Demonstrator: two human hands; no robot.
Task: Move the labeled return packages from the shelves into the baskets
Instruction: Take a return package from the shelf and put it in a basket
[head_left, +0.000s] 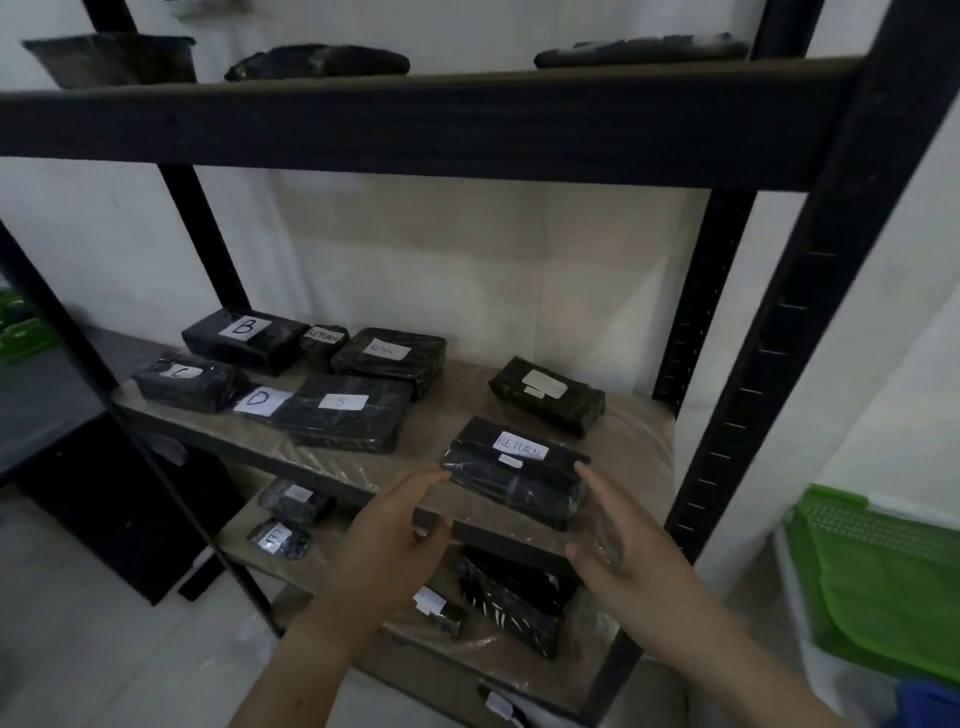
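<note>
Head view (only view).

- Target: black wrapped RETURN package (517, 475), label up, at the front edge of the middle shelf (457, 395). It is directly ahead of both hands and between them.
- Long axis: runs roughly left to right along the shelf front, with the right end a little nearer the camera.
- Left hand (400, 535): fingers nearly straight and reaching up and forward, tips at the package's left end. Contact looks likely but I cannot confirm it. Thumb spread underneath. Holding nothing.
- Right hand (618, 540): fingers straight, palm turned inward, tips just beside the right end. Holding nothing.
- Both hands are about equally near, one per short end. Judgement: this is the set-up for a two-handed clamp across the long axis, then a lift clear of the shelf.
- Destination: green basket (883, 561), low and to the right, well apart from the package.
- Two more packages marked RETURN (388, 351) sit near the back of the same shelf.
</note>
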